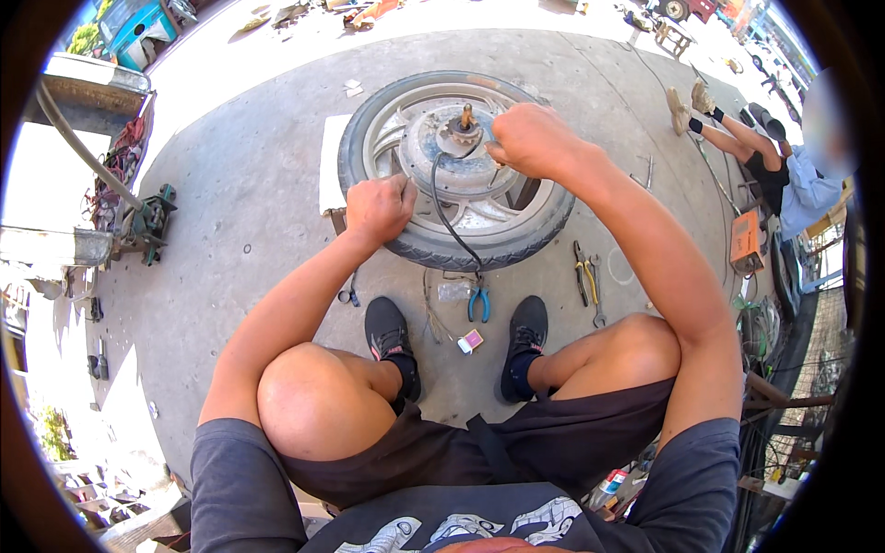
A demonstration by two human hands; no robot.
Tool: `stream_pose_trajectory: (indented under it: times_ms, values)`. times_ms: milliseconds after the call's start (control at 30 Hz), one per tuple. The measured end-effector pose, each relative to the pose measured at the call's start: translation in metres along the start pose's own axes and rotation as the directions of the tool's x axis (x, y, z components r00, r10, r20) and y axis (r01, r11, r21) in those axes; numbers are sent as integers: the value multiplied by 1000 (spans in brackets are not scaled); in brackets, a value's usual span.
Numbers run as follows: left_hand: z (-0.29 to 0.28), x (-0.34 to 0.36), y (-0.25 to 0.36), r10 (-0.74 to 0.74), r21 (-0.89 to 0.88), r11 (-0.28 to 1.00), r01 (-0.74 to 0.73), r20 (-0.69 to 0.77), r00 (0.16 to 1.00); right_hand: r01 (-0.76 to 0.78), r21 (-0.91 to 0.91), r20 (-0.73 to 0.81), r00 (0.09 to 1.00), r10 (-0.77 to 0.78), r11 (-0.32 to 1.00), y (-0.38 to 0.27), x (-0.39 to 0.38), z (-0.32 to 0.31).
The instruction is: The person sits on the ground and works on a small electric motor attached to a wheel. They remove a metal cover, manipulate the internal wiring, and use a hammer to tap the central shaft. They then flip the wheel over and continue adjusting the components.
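Observation:
A motor wheel (539,226) with a black tyre and silver cast spokes lies flat before me, raised off the ground. Its round grey hub (426,147) carries a toothed sprocket and an upright rusty axle (467,117). From the hub a black cable (442,207) runs over the tyre. My left hand (380,208) is closed on the wheel's near-left rim, its fingertips hidden. My right hand (535,140) makes a fist above the hub's right edge. Something thin pokes out below its thumb, too small to name.
Blue-handled pliers (478,302), yellow-handled pliers (583,274), a wrench (597,290) and a small box (470,342) lie on the concrete. An orange machine (746,242) stands right, near a seated person (793,175). A green metal device (152,224) is at left.

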State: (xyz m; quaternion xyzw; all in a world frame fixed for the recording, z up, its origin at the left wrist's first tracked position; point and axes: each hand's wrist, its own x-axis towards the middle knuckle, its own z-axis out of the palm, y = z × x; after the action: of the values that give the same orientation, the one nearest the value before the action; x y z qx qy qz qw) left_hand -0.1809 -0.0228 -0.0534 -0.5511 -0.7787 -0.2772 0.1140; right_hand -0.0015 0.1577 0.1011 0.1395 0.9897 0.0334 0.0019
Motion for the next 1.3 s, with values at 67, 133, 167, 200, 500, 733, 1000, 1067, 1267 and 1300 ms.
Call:
stream_pose_trajectory:
  times_ms: [67, 133, 167, 200, 500, 733, 1000, 1067, 1267, 1300]
  values:
    - [-1, -1, -1, -1, -2, 1000, 1, -1, 1000, -60, 40, 74, 996, 57, 997, -6, 1, -4]
    - [-1, -1, -1, 0, 3, 1000, 0, 2, 1000, -84, 83, 93, 993, 76, 993, -5, 3, -2]
    - [-1, 0, 0, 2, 4, 1000, -2, 4, 1000, -79, 109, 76, 995, 71, 991, -2, 4, 2]
    - [-1, 0, 1, 3, 1, 1000, -3, 1, 1000, -74, 135, 58, 996, 67, 988, 2, 6, 6]
    - [-4, 2, 5, -1, -5, 1000, 1, 23, 1000, 56, 147, 4, 998, -57, 988, 25, 28, 16]
    - [-1, -1, 1, 7, 14, 1000, -7, -9, 1000, -63, 121, 24, 998, 60, 991, -11, 10, 3]
    - [-3, 2, 7, -47, -14, 999, 48, 59, 997, -218, 238, 74, 976, 206, 946, -1, 10, 0]
    - [-2, 4, 4, -66, -16, 998, 67, 82, 994, -201, 211, 94, 978, 185, 957, -1, 8, -2]
    - [-20, 12, -5, -273, -278, 918, 282, 69, 959, -116, 131, 102, 989, 103, 985, 3, 6, -3]
    - [-30, 15, 4, -288, -301, 904, 303, 92, 953, -121, 141, 95, 990, 108, 983, 2, 0, -3]
